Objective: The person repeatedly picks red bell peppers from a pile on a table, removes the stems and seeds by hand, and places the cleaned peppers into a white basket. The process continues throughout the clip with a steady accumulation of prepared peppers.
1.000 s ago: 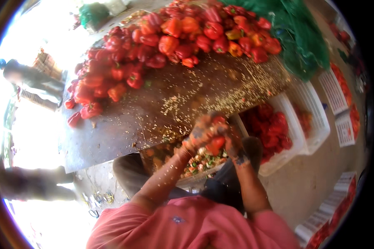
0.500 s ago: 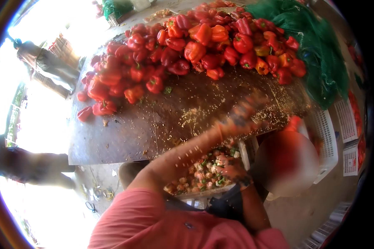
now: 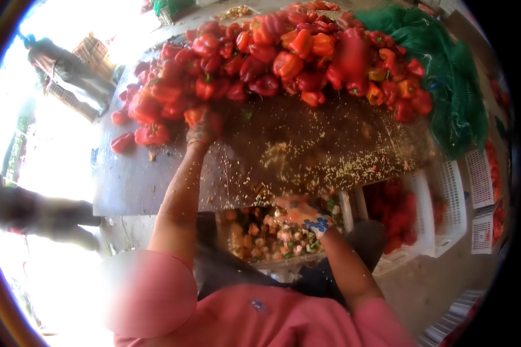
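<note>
Left hand: set at the left of centre, palm down, fingers at an orange-red pepper on the near edge of the heap; whether they had closed round it could not be told.

Right hand: set just below centre, over the tabletop's near edge and the box beneath; fingers pointed left, blurred, and whether they grasped anything could not be told. Blue pattern at the wrist.

Box: low, lower centre, filled with pepper cores, pale, orange and green.

Tabletop: dark brown, across the middle; pale seeds scattered, thickest right of centre.

Heap of peppers: whole, mostly red, some orange, spread across the upper part of the frame.

Net: green, crumpled, upper right, beside the heap.

White crate: right of centre, near the right knee, holding red pepper pieces. A second crate stood just beyond.

Person: standing, upper left, beside a slatted basket.

Another person: dark-clad, left edge, face not described.
</note>
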`<state>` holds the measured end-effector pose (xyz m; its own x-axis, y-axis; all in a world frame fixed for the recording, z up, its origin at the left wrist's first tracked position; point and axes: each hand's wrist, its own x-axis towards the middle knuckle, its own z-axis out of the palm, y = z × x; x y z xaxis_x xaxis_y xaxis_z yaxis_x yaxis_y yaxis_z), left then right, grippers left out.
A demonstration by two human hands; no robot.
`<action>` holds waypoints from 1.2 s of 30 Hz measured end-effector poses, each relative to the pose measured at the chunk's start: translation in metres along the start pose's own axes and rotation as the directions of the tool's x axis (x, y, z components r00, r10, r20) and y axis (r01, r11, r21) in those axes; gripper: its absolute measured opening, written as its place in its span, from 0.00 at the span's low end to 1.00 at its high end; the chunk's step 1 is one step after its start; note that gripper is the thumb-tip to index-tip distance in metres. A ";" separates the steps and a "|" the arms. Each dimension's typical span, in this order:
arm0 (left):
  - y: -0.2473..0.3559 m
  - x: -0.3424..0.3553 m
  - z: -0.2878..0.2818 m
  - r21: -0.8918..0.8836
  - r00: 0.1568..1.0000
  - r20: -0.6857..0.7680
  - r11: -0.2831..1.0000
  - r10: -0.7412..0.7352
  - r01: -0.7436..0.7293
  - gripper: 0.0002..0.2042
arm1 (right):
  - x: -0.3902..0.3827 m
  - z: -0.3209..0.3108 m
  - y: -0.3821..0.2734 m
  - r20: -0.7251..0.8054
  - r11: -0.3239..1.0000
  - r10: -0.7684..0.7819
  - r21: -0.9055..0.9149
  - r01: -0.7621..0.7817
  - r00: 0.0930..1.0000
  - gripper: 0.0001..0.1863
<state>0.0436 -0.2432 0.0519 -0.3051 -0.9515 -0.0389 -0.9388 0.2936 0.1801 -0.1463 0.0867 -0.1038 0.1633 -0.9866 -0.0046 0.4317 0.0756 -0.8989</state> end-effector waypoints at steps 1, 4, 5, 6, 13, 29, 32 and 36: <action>-0.008 -0.012 -0.006 0.016 0.999 -0.007 0.999 -0.046 0.046 0.33 | 0.008 0.016 -0.014 -0.027 0.975 0.058 -0.212 -0.063 0.998 0.27; -0.021 -0.037 -0.009 0.145 0.973 -0.203 0.980 -0.106 0.137 0.35 | 0.015 0.059 -0.063 -0.183 0.956 0.170 -0.206 -0.207 0.968 0.21; -0.039 -0.033 0.007 0.053 0.967 -0.238 0.993 -0.094 0.109 0.36 | 0.015 0.068 -0.068 -0.247 0.962 0.205 0.230 -0.149 0.947 0.19; -0.066 -0.020 0.023 -0.033 0.956 -0.283 0.997 -0.079 0.072 0.36 | 0.025 0.077 -0.070 -0.278 0.971 0.206 0.179 -0.161 0.938 0.20; 0.014 -0.118 0.075 -0.841 0.978 0.202 0.504 -0.042 0.195 0.27 | 0.062 0.077 -0.054 -0.124 0.248 -0.570 -0.968 0.026 0.812 0.23; 0.126 -0.074 0.047 -0.083 0.998 0.062 0.997 0.006 -0.001 0.24 | 0.111 0.067 -0.066 -0.642 0.604 -0.120 -0.653 -0.458 0.757 0.25; 0.105 -0.046 0.075 -0.196 1.000 0.016 0.981 0.007 -0.003 0.28 | 0.129 0.061 -0.070 -0.649 0.776 -0.126 -0.535 -0.333 0.750 0.21; 0.118 -0.050 0.076 -0.189 0.995 -0.104 0.981 0.014 -0.034 0.28 | 0.162 0.006 0.001 -0.609 0.870 -0.351 -0.494 0.006 0.711 0.12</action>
<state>-0.0646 -0.1543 0.0004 -0.3004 -0.9515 0.0658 -0.8809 0.3032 0.3635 -0.1141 -0.0722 -0.1030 -0.5756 -0.8165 0.0450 -0.0617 -0.0115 -0.9980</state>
